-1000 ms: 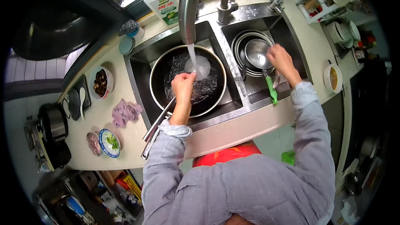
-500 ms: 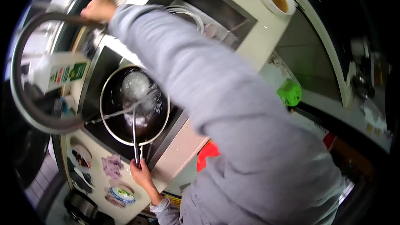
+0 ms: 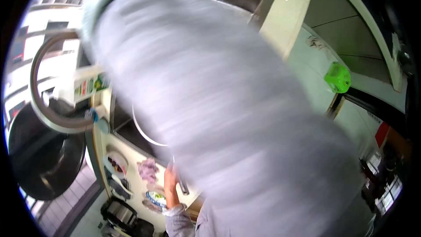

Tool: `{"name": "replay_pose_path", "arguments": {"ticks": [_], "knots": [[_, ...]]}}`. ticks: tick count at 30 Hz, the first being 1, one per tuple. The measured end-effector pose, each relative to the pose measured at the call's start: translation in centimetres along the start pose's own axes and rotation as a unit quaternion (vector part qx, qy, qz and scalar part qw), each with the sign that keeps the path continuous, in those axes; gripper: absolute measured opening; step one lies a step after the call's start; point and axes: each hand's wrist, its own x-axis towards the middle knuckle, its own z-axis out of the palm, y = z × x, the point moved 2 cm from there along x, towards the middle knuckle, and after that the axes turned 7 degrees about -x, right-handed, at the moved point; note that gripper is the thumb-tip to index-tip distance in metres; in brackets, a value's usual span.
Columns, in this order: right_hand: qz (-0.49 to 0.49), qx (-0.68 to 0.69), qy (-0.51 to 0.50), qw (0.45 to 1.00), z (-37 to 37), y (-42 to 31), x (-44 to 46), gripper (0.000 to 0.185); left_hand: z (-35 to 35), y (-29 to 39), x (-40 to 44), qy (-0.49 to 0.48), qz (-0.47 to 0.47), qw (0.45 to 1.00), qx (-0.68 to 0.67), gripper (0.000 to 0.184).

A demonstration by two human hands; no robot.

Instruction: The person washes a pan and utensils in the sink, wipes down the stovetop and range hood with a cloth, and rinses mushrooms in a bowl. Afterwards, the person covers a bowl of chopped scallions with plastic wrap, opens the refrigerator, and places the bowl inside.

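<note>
My left hand (image 3: 171, 183) is closed around a long handle, whose grey end (image 3: 183, 187) sticks out beside the fingers. In the earlier frame this handle runs up to a ladle's round bowl inside a water-filled pan. Of the pan, only part of the pale rim (image 3: 147, 134) now shows, in the sink (image 3: 131, 135). My right sleeve, blurred and very close to the camera, covers the rest. My right hand is out of sight beyond the cuff at the upper left. The curved faucet (image 3: 36, 83) arches at the left; no water stream is visible from it.
A white bottle with a green label (image 3: 90, 85) stands behind the faucet. On the counter are a purple cloth (image 3: 148, 170), a patterned dish (image 3: 155, 198) and a bowl with dark pieces (image 3: 116, 165). A large black pan (image 3: 46, 153) is at far left; a green bin (image 3: 337, 78) at right.
My right hand has left the faucet and gone out of sight; its arm has risen across the view. The view has shifted. The water stream and ladle bowl are no longer visible.
</note>
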Motion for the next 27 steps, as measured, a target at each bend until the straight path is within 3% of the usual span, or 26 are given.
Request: {"name": "replay_pose_path", "arguments": {"ticks": [2,4,5,6,7,8,9,11,13,15,17,19,22,23,25,27], "knots": [[0.010,-0.029,-0.059,0.998,0.4,-1.1,-4.1,0.025,-0.6,0.8,0.0,-0.043,-0.015,0.999,-0.024,0.044],[0.007,-0.110,-0.188,0.976,2.8,-2.1,-10.1,0.025,-0.9,2.7,-0.2,-0.064,-0.018,0.997,-0.042,0.039],[-0.123,-0.211,-0.201,0.949,6.6,-1.6,-14.3,0.028,-0.7,3.0,-0.5,-0.059,-0.054,0.994,-0.073,0.034],[-0.117,-0.086,-0.211,0.967,11.1,-0.8,-19.2,0.028,-0.6,3.2,-0.2,-0.059,-0.053,0.994,-0.079,0.032],[-0.011,-0.062,-0.413,0.909,9.7,-4.9,-23.8,0.028,-0.8,2.9,0.0,-0.059,-0.052,0.993,-0.086,0.031],[-0.058,-0.019,-0.426,0.903,13.2,-5.6,-28.1,0.031,-1.0,1.7,0.4,-0.062,-0.055,0.993,-0.086,0.032],[-0.011,0.118,-0.448,0.886,18.0,-5.8,-32.5,0.034,-1.0,1.3,0.5,-0.085,-0.056,0.990,-0.096,0.034],[0.136,0.205,-0.528,0.813,15.2,-11.0,-35.5,0.040,-1.0,1.0,0.1,-0.086,-0.049,0.985,-0.142,0.035],[0.101,0.165,-0.558,0.807,19.4,-11.7,-38.0,0.040,-0.9,0.0,-0.2,-0.103,-0.009,0.978,-0.180,0.034],[0.041,0.117,-0.357,0.926,23.7,-11.1,-40.9,0.038,-1.1,-2.1,0.7,-0.115,0.052,0.975,-0.182,0.033],[0.144,0.156,-0.427,0.879,19.7,-13.1,-39.6,0.028,0.2,-2.3,0.8,-0.064,0.145,0.970,-0.187,0.032],[0.214,0.238,-0.373,0.871,19.1,-12.6,-40.2,0.019,0.2,-1.6,0.8,-0.029,0.090,0.991,-0.099,0.030],[0.316,0.328,-0.338,0.823,16.5,-10.9,-39.6,0.020,-0.4,1.4,-0.9,-0.122,0.006,0.962,-0.244,0.024],[0.321,0.345,-0.298,0.830,17.8,-8.2,-40.1,0.029,-0.5,1.9,-1.5,-0.140,0.000,0.943,-0.303,0.024],[0.341,0.334,-0.293,0.829,13.2,-7.9,-38.4,0.047,-0.6,4.1,-3.7,-0.177,-0.010,0.894,-0.411,0.025],[0.322,0.298,-0.273,0.856,11.0,-5.8,-36.4,0.055,0.9,3.7,-2.4,-0.293,-0.026,0.722,-0.626,0.025]]}}
